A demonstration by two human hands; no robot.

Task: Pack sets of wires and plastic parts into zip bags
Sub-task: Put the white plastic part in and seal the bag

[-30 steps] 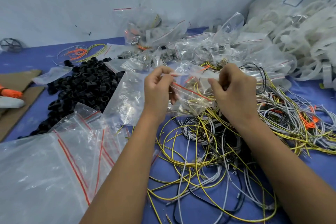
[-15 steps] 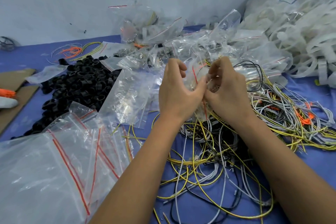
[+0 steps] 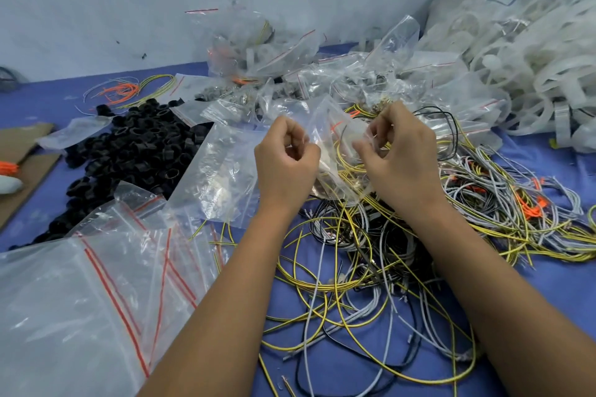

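My left hand (image 3: 285,161) and my right hand (image 3: 400,155) each pinch one side of a small clear zip bag (image 3: 333,145) held above the table. Inside the bag I see yellow-green wire and a bit of orange. Under my hands lies a tangle of loose yellow, grey and black wires (image 3: 371,267). A heap of black plastic rings (image 3: 135,148) sits to the left. Empty zip bags with red seal lines (image 3: 96,284) are stacked at the lower left.
Filled clear bags (image 3: 258,48) are piled at the back by the wall. A big sack of white plastic parts (image 3: 522,51) fills the right rear. Brown cardboard (image 3: 22,151) lies at the left edge. More wires with orange ends (image 3: 532,203) spread to the right.
My hands came together at the bag's top, then moved apart again; the bag is now stretched between them and held a little higher.
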